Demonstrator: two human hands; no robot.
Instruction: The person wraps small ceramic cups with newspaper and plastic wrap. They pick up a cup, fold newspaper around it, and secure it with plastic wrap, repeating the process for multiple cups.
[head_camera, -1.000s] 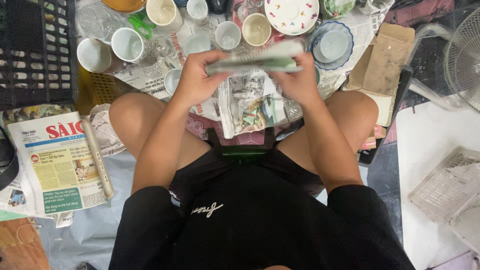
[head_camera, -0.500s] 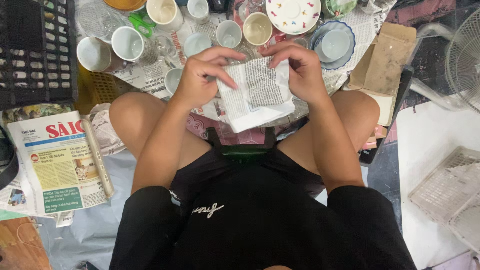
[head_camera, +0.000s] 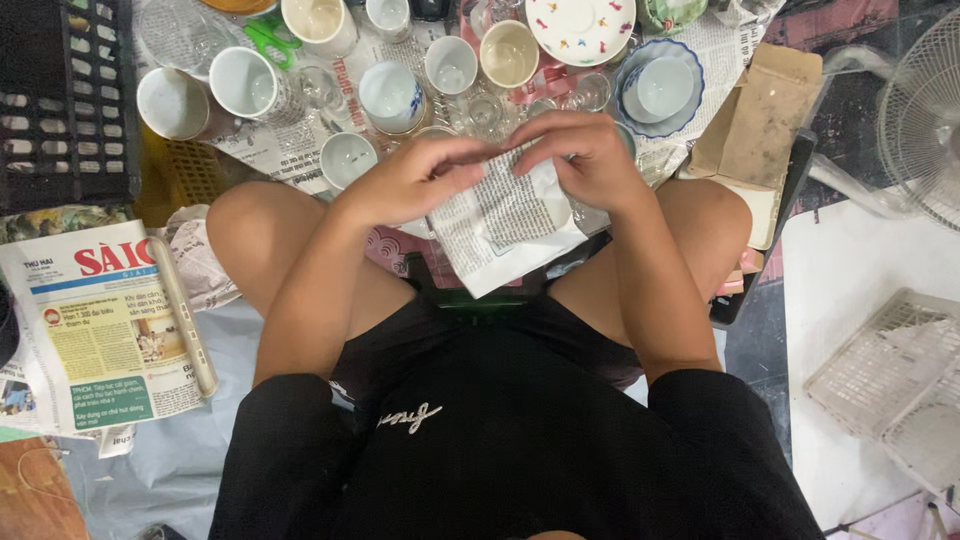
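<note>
I sit on the floor with my knees apart. My left hand (head_camera: 415, 180) and my right hand (head_camera: 585, 160) both grip a sheet of newspaper (head_camera: 500, 230) folded around something I cannot see, held over my lap. The fingers of both hands press the top of the paper bundle together. Its lower corner hangs toward my black shirt. Just beyond my hands stand several white cups (head_camera: 390, 95) and small glasses (head_camera: 485, 110) on spread newspaper.
A patterned plate (head_camera: 580, 25) and a blue-rimmed bowl (head_camera: 660, 85) lie at the top. A black crate (head_camera: 60, 100) is at the left, a stack of newspapers (head_camera: 100, 320) beside my left knee, cardboard (head_camera: 755, 110), a fan (head_camera: 925, 110) and a white basket (head_camera: 890, 380) at the right.
The paper was held up flat between both hands, then turned down and folded; now both hands close over its top, wrapping it tighter over my lap.
</note>
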